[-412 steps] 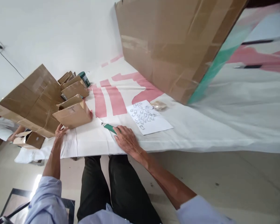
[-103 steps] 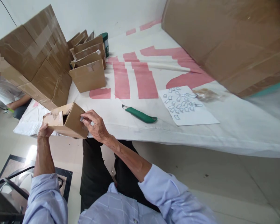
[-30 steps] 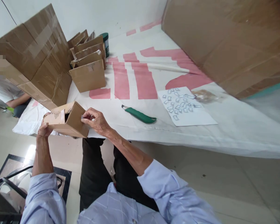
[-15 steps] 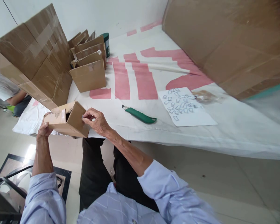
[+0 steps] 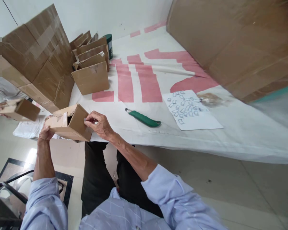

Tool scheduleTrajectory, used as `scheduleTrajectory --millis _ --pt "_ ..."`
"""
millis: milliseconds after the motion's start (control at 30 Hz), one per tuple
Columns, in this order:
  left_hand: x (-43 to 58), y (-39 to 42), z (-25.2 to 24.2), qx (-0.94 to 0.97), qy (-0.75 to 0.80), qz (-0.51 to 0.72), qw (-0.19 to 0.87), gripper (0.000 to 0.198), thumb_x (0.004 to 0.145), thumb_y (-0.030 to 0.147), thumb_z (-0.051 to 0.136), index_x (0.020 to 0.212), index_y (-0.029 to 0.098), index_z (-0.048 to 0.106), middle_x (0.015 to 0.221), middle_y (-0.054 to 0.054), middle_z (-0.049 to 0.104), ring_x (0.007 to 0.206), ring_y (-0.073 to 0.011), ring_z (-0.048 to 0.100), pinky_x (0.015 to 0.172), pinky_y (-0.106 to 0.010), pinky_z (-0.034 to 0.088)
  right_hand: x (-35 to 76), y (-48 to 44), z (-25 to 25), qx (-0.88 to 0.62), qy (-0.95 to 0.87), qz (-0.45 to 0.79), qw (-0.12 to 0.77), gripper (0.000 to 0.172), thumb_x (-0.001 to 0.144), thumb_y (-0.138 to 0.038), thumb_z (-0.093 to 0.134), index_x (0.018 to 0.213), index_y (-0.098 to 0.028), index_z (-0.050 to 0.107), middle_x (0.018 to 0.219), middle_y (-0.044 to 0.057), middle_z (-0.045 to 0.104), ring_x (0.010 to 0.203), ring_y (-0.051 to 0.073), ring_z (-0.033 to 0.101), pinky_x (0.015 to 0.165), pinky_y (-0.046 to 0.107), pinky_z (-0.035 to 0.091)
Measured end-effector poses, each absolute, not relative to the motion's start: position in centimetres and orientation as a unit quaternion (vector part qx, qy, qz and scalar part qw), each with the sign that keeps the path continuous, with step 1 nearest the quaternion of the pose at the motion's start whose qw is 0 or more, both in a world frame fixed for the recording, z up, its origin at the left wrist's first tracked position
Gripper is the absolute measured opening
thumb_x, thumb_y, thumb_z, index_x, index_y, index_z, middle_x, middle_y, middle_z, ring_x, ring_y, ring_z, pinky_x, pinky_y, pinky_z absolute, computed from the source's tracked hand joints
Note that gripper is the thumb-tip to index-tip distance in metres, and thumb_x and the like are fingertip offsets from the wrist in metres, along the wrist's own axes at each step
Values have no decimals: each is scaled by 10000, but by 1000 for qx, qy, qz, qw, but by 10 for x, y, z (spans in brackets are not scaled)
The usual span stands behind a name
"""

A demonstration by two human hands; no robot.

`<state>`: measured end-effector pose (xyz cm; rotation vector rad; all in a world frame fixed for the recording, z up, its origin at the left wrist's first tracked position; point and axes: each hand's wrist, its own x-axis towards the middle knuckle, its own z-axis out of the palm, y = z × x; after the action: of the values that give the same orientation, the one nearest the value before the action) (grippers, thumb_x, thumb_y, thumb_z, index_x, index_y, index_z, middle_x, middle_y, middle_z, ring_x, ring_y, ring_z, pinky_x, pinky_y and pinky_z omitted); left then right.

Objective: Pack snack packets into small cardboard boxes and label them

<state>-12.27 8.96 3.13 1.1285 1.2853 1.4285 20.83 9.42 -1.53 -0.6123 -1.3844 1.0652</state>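
My left hand (image 5: 46, 131) grips a small cardboard box (image 5: 73, 126) by its left end, at the table's front edge. The box is tilted; a strip of clear tape lies on its top, and a dark gap shows beside a flap. At the box's right face, the thumb and fingertips of my right hand (image 5: 99, 124) are pinched together on a small greyish piece, too small to name. A green utility knife (image 5: 144, 118) lies on the cloth right of my right hand, with a short bit of blade out.
Several open cardboard boxes (image 5: 91, 78) stand behind, beside a green-lidded tub (image 5: 109, 44). Large cartons rise at left (image 5: 36, 54) and right (image 5: 230, 48). A white sheet (image 5: 199, 123) bears small dark-outlined pieces, near a plastic bag (image 5: 211, 99). Another person's hand holds a box (image 5: 21, 110) at far left.
At far left, the other person has brought a small cardboard box into view in front of the large carton. My hands and my box stay practically where they were.
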Motion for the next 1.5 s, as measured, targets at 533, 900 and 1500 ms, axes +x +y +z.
scheduleTrajectory --millis 533,900,1500 --pt "-138 94 22 436 479 591 481 866 338 425 1059 1117 232 735 1147 -72 780 1044 -268 750 861 -330 640 214 101 -23 -245 -645 425 585 91 909 -175 745 831 -214 720 897 11 704 811 148 670 758 304 563" --pt "-140 92 20 434 474 596 481 828 369 428 1064 1106 245 736 1177 -71 775 1111 -307 733 860 -356 623 208 94 -22 -266 -639 398 602 29 940 -203 700 935 -230 709 918 12 690 808 152 653 767 311 573" --pt "-139 92 19 433 483 592 478 876 343 468 1065 1119 247 725 1167 -86 778 1133 -315 731 847 -339 643 207 87 -26 -261 -649 375 608 137 993 -213 646 1074 -250 750 971 37 685 859 173 655 795 325 600"
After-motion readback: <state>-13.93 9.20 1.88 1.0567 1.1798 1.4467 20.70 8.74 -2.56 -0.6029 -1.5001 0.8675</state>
